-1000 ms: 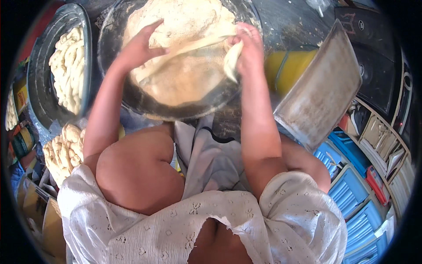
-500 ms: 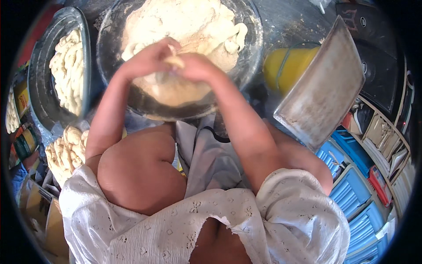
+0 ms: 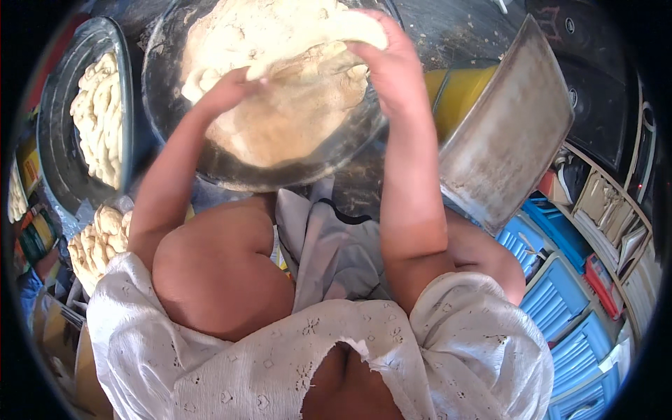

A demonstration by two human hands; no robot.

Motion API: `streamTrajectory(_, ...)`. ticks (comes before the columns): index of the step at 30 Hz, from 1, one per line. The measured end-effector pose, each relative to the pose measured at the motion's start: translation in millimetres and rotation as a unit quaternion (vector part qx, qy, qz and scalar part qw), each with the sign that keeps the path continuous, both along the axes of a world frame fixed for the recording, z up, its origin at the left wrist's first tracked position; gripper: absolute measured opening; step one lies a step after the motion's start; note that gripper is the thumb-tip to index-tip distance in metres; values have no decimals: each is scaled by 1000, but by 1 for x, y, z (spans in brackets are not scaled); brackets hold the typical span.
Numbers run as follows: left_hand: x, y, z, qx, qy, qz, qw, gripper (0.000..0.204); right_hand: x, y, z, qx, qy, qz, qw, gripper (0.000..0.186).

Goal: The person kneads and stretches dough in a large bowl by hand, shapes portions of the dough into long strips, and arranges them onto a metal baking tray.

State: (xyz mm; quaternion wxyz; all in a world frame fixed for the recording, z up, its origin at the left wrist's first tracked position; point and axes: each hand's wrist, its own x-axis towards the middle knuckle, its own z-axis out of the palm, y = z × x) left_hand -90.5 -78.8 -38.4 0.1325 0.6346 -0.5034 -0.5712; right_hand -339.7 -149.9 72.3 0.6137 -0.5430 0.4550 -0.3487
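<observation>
A wide dark basin (image 3: pixel 231 171) holds tan flour (image 3: pixel 280 133) and a large mass of pale dough (image 3: pixel 245 24). Above it a pale strip of dough (image 3: pixel 360 29) stretches between my two hands. Its near-left end is pinched between the thumb and fingers of my left hand (image 3: pixel 227 94), low over the basin's left half. My right hand (image 3: pixel 395 66), at the far right of the basin, is closed round the other end, thumb on the near side. The strip sags into the bright dough behind it, so its middle is hard to make out.
A dark tub (image 3: pixel 52 140) with twisted dough pieces (image 3: pixel 98 126) stands left; more dough pieces (image 3: pixel 101 241) lie nearer. On the right, a worn metal tray (image 3: pixel 511 126) leans by a yellow container (image 3: pixel 462 91), with blue slatted crates (image 3: pixel 560 290) and a wooden rack (image 3: pixel 602 203) beyond.
My hands were close together over the basin's middle and have parted. The right moved far and to the right, the left slightly left, drawing the dough out into a long strip.
</observation>
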Motion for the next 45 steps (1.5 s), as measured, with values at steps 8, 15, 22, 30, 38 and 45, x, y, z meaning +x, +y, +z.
streamTrajectory(8,12,-4,84,40,92,-59,993,24,60,40,-57,111,334,401,845,51)
streamTrajectory(15,-6,-21,90,-156,-10,-152,976,34,107,96,-136,128,216,87,964,45)
streamTrajectory(22,17,33,-21,-265,-336,-297,854,62,60,87,-162,436,-119,-68,890,42)
streamTrajectory(30,23,34,24,-13,-291,-287,913,27,44,116,-148,373,-134,-50,917,36)
streamTrajectory(38,41,22,48,-15,-298,-265,917,27,31,104,-105,257,-22,2,966,34)
streamTrajectory(45,1,32,-22,-223,-329,-296,868,34,61,54,-101,252,-75,-85,961,34)
